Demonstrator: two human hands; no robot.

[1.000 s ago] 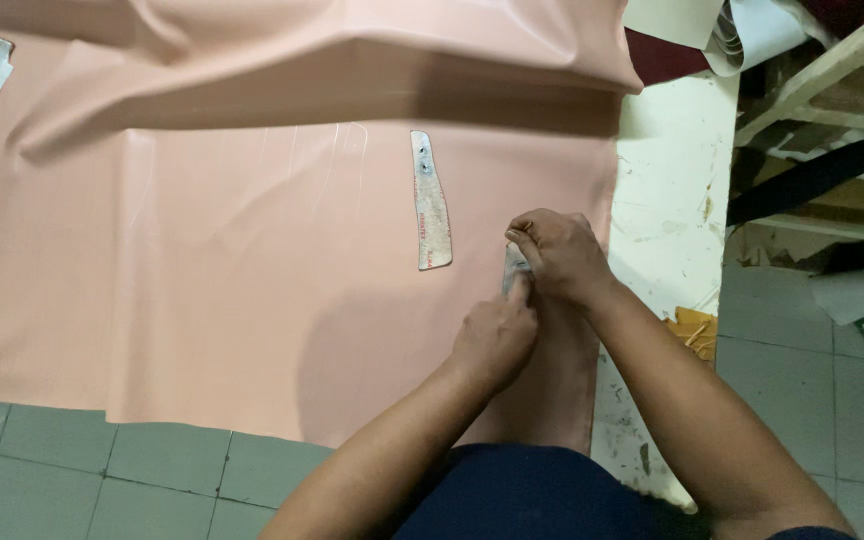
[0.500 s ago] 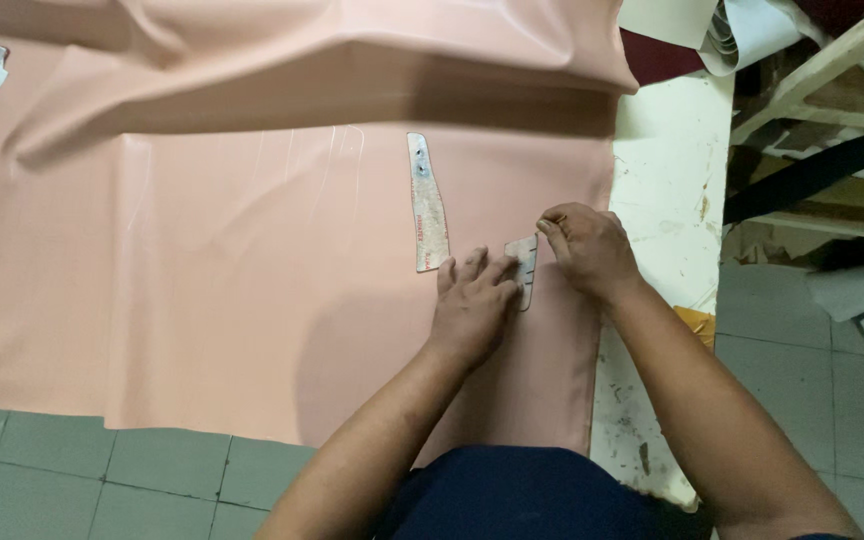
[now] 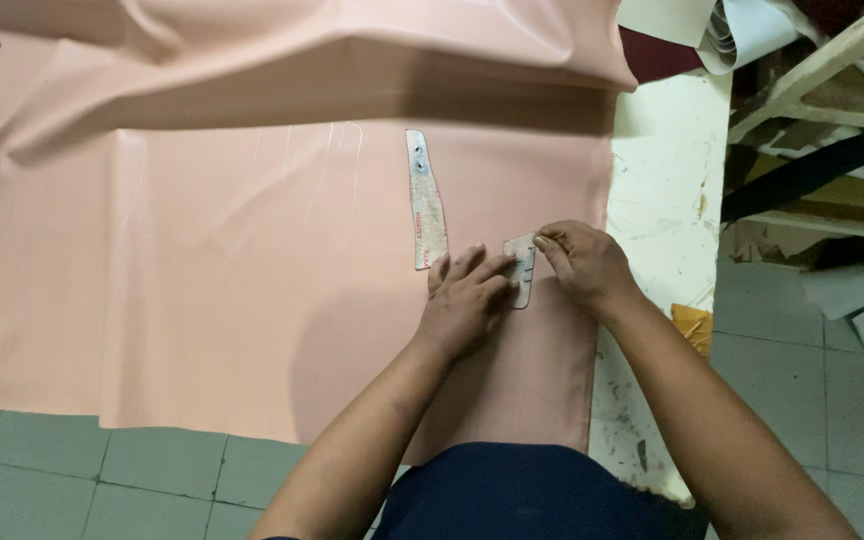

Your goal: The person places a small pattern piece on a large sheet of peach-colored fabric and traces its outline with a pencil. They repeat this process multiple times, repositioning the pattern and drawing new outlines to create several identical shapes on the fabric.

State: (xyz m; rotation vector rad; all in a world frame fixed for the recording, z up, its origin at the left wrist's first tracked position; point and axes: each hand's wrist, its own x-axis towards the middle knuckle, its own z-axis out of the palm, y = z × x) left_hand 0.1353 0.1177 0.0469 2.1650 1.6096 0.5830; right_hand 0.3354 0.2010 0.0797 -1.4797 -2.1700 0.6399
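A large sheet of pink leather-like material (image 3: 212, 270) lies spread over a table. My left hand (image 3: 464, 300) presses flat with spread fingers on a small pale card template (image 3: 522, 268) lying on the sheet. My right hand (image 3: 582, 262) is at the template's right edge with its fingers pinched together, apparently around a thin marking tool that is barely visible. A longer, narrow curved template (image 3: 426, 200) lies on the sheet just left of and above my left hand, untouched.
The white, paint-stained table edge (image 3: 664, 180) shows right of the sheet. The sheet's far part is folded over (image 3: 332, 60). Wooden frames and rolled material (image 3: 812, 90) stand at the right. Green floor tiles (image 3: 102, 470) lie below.
Both hands have shifted up the sheet. My left hand has gone from curled beside my right hand to flat on the small template. My right hand now works at the template's right edge.
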